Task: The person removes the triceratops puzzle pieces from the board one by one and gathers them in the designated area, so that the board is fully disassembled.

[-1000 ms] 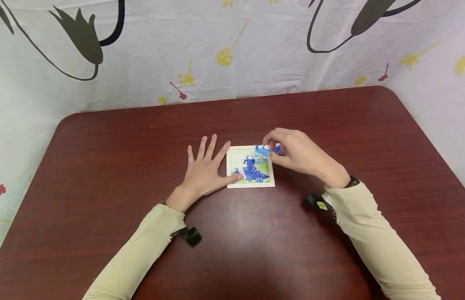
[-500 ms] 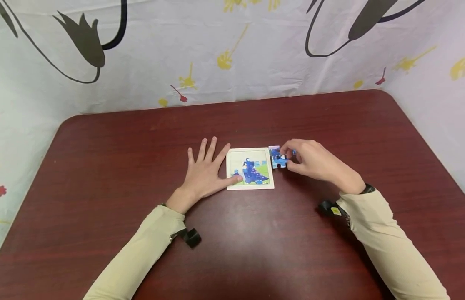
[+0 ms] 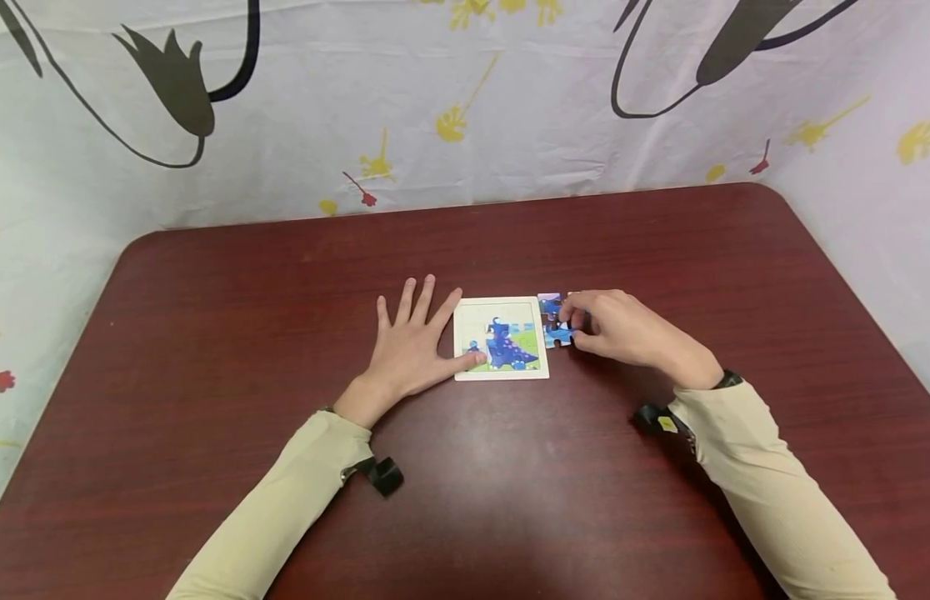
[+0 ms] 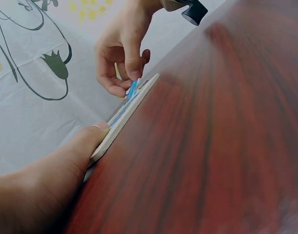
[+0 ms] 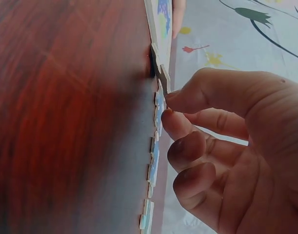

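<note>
My left hand [image 3: 408, 350] lies spread at the left side of a square wooden puzzle tray [image 3: 502, 377], its thumb resting on the tray's lower left. A purple-blue dinosaur picture [image 3: 508, 346] fills the tray's lower part; the upper part is bare pale wood. Just beyond the right rim, my right hand [image 3: 637, 333] pinches a blue jigsaw piece [image 3: 558, 336] between thumb and fingertips. In the right wrist view this piece [image 5: 163, 80] stands tilted close to the tray's edge. Another jigsaw piece [image 3: 549, 305] lies beside the tray's upper right corner, partly behind the fingers.
Several loose jigsaw pieces [image 5: 153, 156] lie in a row on the dark red table [image 3: 465, 500], mostly hidden under my right hand in the head view. A white printed cloth [image 3: 285, 108] hangs behind the table.
My right hand has moved from over the tray's upper right to the right of its rim, and blue pieces have left that part of the tray. My left hand stays put.
</note>
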Demonstrator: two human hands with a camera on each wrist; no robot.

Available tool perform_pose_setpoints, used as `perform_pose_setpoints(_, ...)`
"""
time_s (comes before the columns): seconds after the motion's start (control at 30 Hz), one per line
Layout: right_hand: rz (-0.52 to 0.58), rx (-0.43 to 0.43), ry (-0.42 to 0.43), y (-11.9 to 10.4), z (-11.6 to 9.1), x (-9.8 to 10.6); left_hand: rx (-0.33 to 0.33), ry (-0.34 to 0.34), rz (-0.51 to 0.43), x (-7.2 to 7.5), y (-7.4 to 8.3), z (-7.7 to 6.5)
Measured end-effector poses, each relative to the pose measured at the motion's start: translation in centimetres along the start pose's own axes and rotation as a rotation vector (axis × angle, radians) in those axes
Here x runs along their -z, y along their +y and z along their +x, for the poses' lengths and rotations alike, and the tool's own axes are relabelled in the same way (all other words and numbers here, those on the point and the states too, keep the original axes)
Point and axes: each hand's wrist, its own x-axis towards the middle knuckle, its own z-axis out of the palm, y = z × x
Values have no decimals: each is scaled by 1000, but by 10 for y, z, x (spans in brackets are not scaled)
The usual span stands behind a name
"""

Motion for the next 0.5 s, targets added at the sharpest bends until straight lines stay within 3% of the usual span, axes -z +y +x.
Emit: perform_pose_setpoints(0.5, -20, 15, 18, 4, 2, -5, 10, 8, -16, 0, 2, -1)
